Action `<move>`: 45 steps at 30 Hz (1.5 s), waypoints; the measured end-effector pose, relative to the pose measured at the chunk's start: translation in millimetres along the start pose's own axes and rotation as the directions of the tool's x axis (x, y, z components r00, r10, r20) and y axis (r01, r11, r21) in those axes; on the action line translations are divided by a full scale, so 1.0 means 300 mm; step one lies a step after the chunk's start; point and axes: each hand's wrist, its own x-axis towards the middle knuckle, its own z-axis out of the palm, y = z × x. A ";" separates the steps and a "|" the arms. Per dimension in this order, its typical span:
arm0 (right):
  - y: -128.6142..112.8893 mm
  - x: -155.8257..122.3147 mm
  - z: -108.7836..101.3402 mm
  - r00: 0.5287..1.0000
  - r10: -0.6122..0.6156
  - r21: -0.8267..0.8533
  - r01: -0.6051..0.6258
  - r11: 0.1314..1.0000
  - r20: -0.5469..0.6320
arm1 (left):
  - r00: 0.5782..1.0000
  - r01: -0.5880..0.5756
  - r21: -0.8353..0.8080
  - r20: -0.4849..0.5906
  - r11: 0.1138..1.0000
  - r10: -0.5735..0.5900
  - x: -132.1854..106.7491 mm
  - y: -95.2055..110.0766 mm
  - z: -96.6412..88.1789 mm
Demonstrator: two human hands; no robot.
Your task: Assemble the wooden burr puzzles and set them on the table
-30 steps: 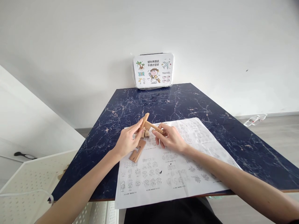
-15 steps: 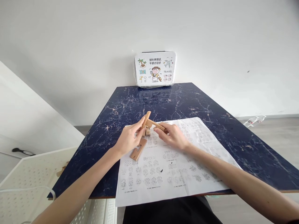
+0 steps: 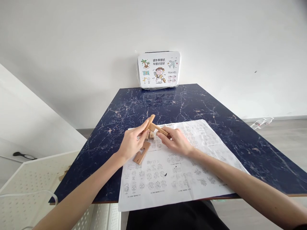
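Note:
My left hand [image 3: 132,140] is closed on a flat wooden puzzle piece [image 3: 150,119], tilted upward between thumb and fingers. In my right hand [image 3: 176,139], thumb and fingers pinch a notched wooden puzzle piece [image 3: 159,129]; its far end meets the left piece. Whether the two interlock I cannot tell. Just below them is a small wooden block [image 3: 151,135] with a dark mark on its end, partly hidden by my left fingers. A flat wooden piece with a cut-out slot [image 3: 142,153] lies beside my left wrist. Beneath everything spreads a printed instruction sheet [image 3: 158,188].
The dark blue marble-patterned table [image 3: 107,118] reaches to the wall. At its back edge stands a white cartoon-printed case [image 3: 159,70]. On the left is a cream perforated cart [image 3: 26,179] with a white cable [image 3: 28,193] and wooden pieces [image 3: 62,175].
My right hand and its puzzle piece have shifted slightly left, toward the piece in my left hand. The left hand stays nearly still.

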 end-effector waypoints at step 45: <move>-0.025 0.002 0.072 0.992 -0.024 -0.110 0.010 0.994 -0.128 | 1.000 0.024 0.232 0.007 0.973 -0.027 -0.024 0.103 0.088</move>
